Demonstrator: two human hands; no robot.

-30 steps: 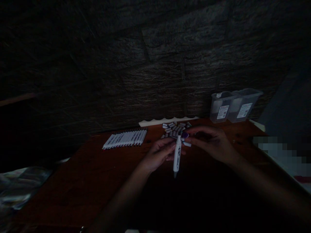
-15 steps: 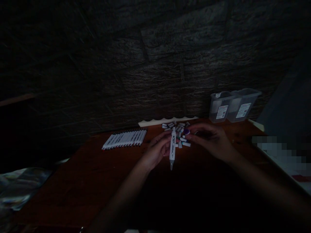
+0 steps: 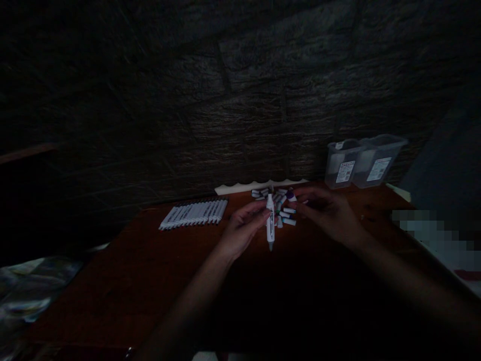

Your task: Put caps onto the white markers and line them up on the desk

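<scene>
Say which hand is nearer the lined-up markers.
Left. The left hand is just right of the lined-up markers, holding another marker; the right hand is farther right, holding a purple-ended cap.

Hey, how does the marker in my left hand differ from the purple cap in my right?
The marker is long and slim, while the purple cap is short and stubby. The marker has dark print along its side and a grey end; the cap has a purple end. The left hand grips the marker, whereas the right hand pinches the cap. Both show some white.
</scene>
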